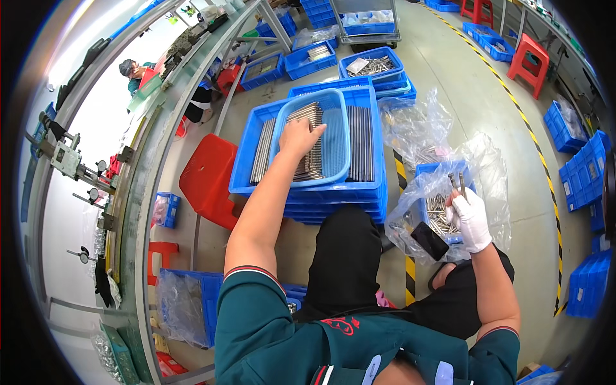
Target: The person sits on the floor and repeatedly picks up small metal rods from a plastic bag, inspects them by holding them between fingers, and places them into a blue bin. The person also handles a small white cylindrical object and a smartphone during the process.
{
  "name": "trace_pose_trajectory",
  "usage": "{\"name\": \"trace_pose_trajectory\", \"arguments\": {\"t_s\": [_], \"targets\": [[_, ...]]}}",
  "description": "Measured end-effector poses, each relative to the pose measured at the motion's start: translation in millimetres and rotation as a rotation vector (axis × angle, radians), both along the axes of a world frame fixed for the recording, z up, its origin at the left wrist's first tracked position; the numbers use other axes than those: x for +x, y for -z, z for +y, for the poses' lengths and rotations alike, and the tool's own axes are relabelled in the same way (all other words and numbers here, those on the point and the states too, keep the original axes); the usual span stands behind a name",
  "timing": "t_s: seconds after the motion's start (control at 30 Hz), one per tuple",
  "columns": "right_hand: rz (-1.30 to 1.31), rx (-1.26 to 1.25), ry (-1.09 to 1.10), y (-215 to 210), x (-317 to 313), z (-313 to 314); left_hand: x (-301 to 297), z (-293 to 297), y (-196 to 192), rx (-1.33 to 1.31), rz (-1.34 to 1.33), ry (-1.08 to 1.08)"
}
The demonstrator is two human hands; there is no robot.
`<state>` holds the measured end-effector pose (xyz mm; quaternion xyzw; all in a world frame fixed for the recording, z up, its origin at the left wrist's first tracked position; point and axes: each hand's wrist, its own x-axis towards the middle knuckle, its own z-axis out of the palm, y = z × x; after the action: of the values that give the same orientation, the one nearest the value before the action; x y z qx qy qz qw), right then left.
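Observation:
My bare left hand (299, 136) reaches into a light-blue basket (340, 144), its fingers bent down onto a row of slim metal rods (310, 153), with the thumb out to the right. The fingertips are partly hidden among the rods. On the right, my white-gloved right hand (471, 221) is closed around a few metal rods (457, 184), which stick up out of its fingers. It is above a blue bin (427, 169) lined with clear plastic, where many loose metal rods (439, 215) lie jumbled.
The basket rests on a large blue crate (240, 168) with rows of rods on both sides. A dark phone-like slab (430, 241) lies by the bin. Left are a red stool (208, 179) and a long workbench (138, 256). Another person (136, 72) sits beyond it.

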<state>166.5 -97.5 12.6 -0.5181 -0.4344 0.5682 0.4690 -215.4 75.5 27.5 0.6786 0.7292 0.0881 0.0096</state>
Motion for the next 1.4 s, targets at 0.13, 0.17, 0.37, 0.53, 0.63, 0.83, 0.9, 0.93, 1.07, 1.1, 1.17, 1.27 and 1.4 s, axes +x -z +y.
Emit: {"name": "trace_pose_trajectory", "arguments": {"t_s": [0.13,0.17,0.37,0.53,0.63,0.83,0.9,0.93,1.07,1.1,1.17,1.27,1.4], "targets": [[-0.002,-0.007,-0.007,0.8,-1.3,0.8,-3.0,-0.4,7.6,0.084,0.002,-0.026],[-0.008,-0.008,-0.009,0.4,-1.3,0.8,-5.4,0.4,8.3,0.058,-0.01,-0.05],[-0.044,-0.008,-0.001,0.8,-0.3,0.4,-13.0,4.3,1.4,-0.067,-0.11,-0.138],[-0.022,-0.014,-0.012,-3.7,-4.0,-0.5,-28.1,15.0,8.8,0.056,-0.18,-0.045],[-0.039,-0.011,-0.02,0.7,0.2,0.2,-8.4,5.0,3.1,-0.029,-0.032,-0.027],[0.009,0.052,-0.002,7.1,-5.6,1.6,-22.7,7.1,14.1,-0.026,-0.048,-0.077],[-0.026,0.048,-0.009,4.1,-3.1,0.8,-22.5,7.3,14.4,-0.011,-0.097,-0.051],[-0.045,0.048,-0.01,2.7,-1.6,0.2,-21.6,7.4,13.5,-0.002,-0.123,-0.037],[-0.04,0.05,-0.011,0.6,-5.1,-0.1,-52.3,20.6,27.2,0.101,-0.321,0.014],[-0.046,0.055,-0.009,0.2,-5.6,-0.3,-56.8,21.4,28.8,0.072,-0.338,0.042],[-0.056,0.058,-0.006,0.7,-5.2,0.0,-54.9,18.4,27.4,0.03,-0.362,0.093],[-0.055,0.059,-0.014,1.5,-5.2,0.7,-55.2,11.5,25.4,0.03,-0.349,0.092],[-0.064,0.052,-0.022,1.6,-7.3,0.8,-57.1,5.9,24.0,0.03,-0.345,0.102]]}}
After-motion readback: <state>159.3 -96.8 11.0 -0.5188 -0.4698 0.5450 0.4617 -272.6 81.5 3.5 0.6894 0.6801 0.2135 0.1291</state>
